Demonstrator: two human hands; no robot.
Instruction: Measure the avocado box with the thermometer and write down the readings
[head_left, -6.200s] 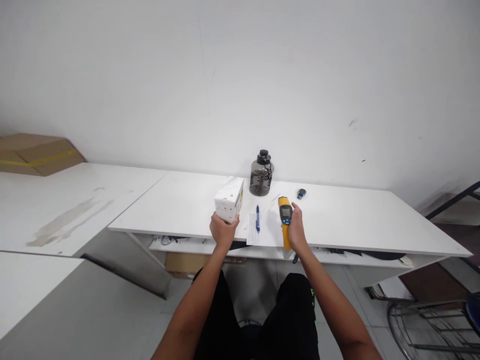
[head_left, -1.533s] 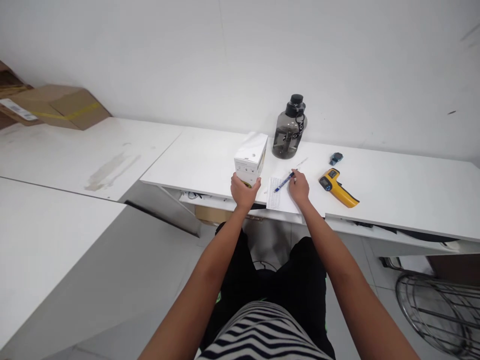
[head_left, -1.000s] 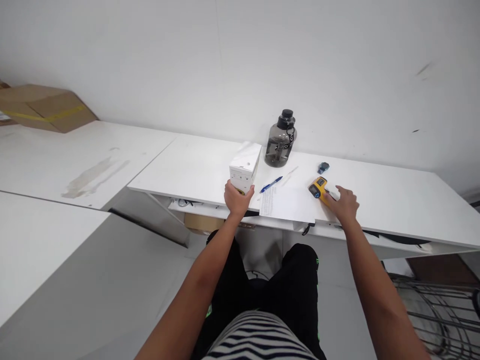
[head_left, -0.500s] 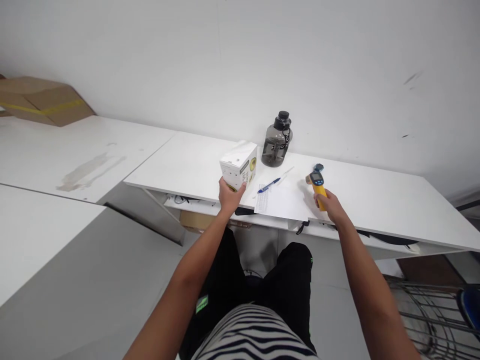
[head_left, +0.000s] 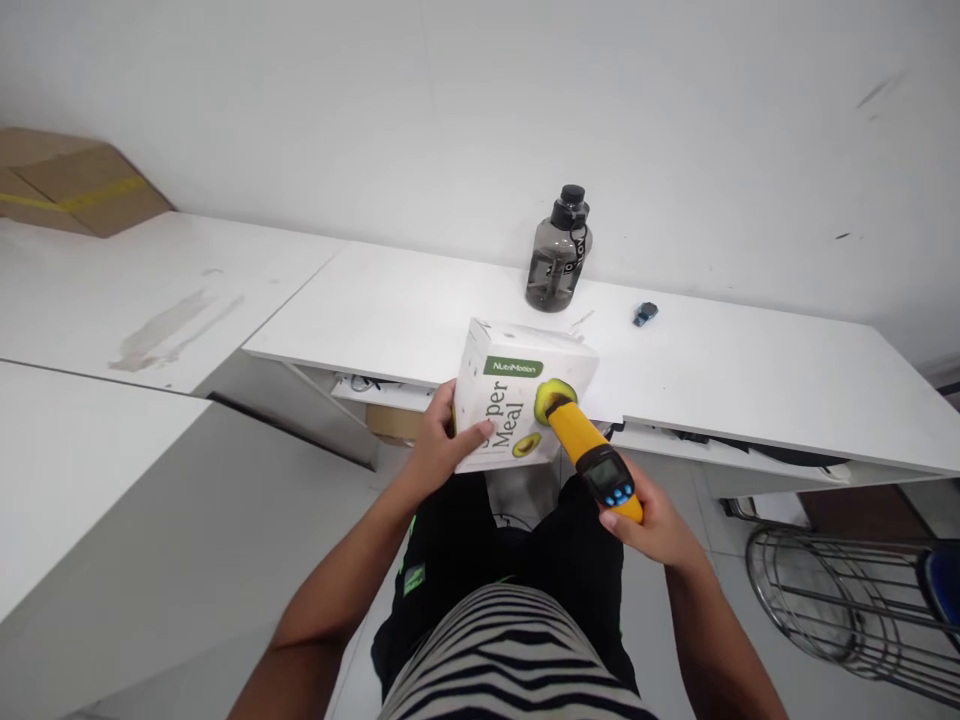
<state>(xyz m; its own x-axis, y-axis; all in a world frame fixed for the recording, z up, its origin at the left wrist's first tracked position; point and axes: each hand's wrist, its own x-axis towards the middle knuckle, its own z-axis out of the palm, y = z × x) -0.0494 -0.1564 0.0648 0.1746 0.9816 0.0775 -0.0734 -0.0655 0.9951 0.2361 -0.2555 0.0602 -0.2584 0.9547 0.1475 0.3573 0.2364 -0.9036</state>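
Left hand [head_left: 444, 445] grips white cardboard box [head_left: 506, 400], mid-frame; right hand [head_left: 661, 522] clasps yellow-black plastic thermometer gun [head_left: 579, 436]. Likely aiming step; next needs steadiness.

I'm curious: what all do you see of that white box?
The white box looks like printed cardboard, bearing a green NutriMotion band, the sideways word Meal and avocado pictures. Tilted, broad face toward the camera, it is held by the left grip near the desk. The yellow device overlaps it; contact is unclear.
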